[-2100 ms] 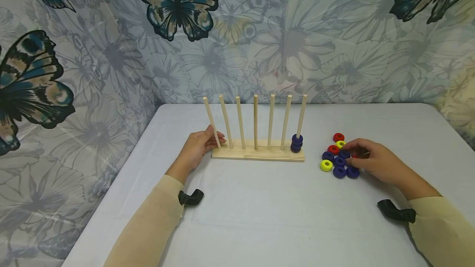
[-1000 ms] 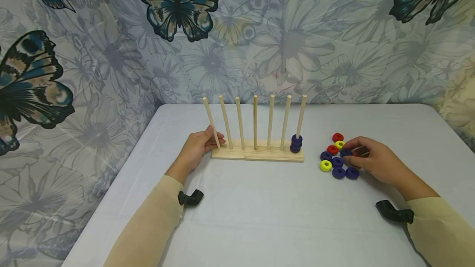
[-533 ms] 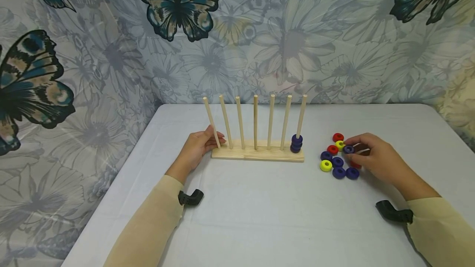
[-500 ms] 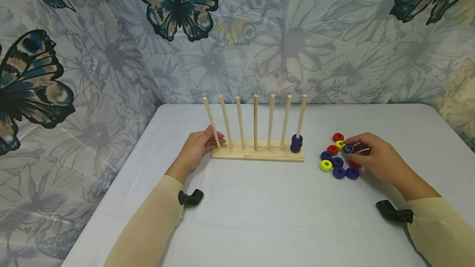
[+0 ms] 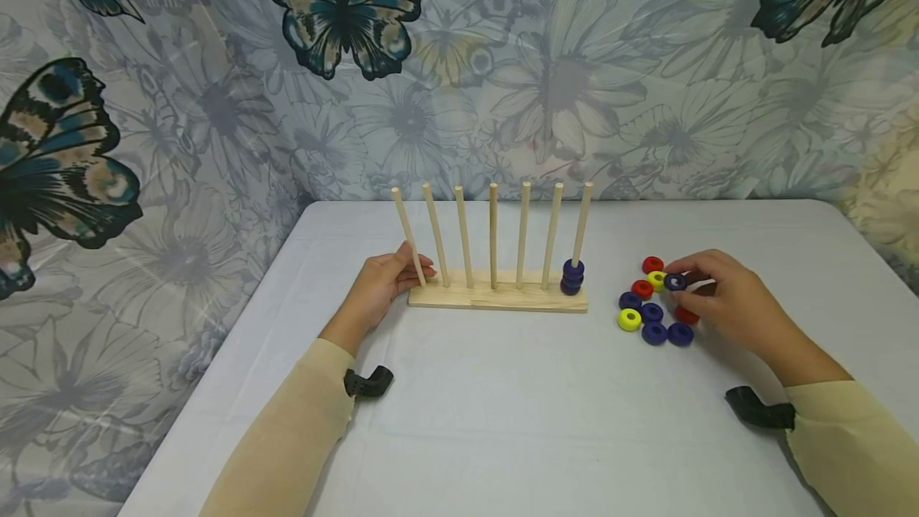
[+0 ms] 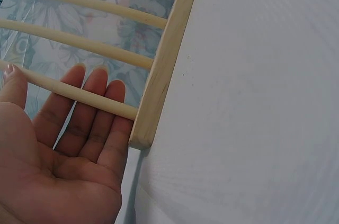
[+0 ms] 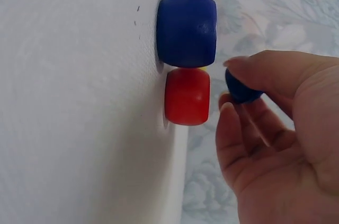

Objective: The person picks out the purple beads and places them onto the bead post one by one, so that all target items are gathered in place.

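Observation:
A wooden rack [image 5: 495, 301] has a row of several upright pegs, and dark blue beads [image 5: 572, 278] are stacked low on its rightmost peg. My left hand [image 5: 376, 284] holds the leftmost peg [image 6: 79, 95], thumb on one side and fingers lying behind it. Right of the rack, my right hand [image 5: 732, 309] pinches a dark blue bead [image 7: 243, 90] between thumb and fingertips. That bead is raised above the table, over the loose ones. Just under the hand a red bead [image 7: 187, 97] lies beside a blue bead [image 7: 186, 30].
Loose beads lie grouped at the right: yellow beads [image 5: 629, 320], red beads [image 5: 642, 289] and blue beads [image 5: 654, 333]. A white cloth covers the table [image 5: 517, 413]. Behind it hangs a floral backdrop [image 5: 574, 86] with butterflies. Black wrist mounts [image 5: 369, 382] sit at both sleeves.
My right hand has risen slightly with the blue bead, lifting it from among the others and uncovering a red bead beneath. The left hand and the rack have stayed put.

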Demonstrator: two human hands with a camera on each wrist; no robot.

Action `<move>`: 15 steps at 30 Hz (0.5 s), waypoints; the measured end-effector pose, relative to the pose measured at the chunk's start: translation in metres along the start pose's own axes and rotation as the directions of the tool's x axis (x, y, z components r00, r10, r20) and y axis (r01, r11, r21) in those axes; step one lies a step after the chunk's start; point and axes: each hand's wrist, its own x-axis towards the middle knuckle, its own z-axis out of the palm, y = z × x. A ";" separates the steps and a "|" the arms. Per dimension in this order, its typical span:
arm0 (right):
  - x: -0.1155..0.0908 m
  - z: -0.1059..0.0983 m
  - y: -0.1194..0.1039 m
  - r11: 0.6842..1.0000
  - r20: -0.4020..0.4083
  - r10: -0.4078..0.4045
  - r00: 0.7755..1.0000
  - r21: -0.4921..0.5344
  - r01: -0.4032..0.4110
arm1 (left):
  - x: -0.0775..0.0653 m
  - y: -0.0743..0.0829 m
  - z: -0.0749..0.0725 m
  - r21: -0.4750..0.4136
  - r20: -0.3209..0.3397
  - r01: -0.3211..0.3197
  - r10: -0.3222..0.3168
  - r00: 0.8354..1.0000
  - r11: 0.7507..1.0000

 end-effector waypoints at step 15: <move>-0.001 -0.011 -0.014 0.999 -0.045 -0.020 0.999 -0.031 0.019 | -0.001 0.002 0.001 -0.002 0.001 -0.001 0.001 1.000 1.000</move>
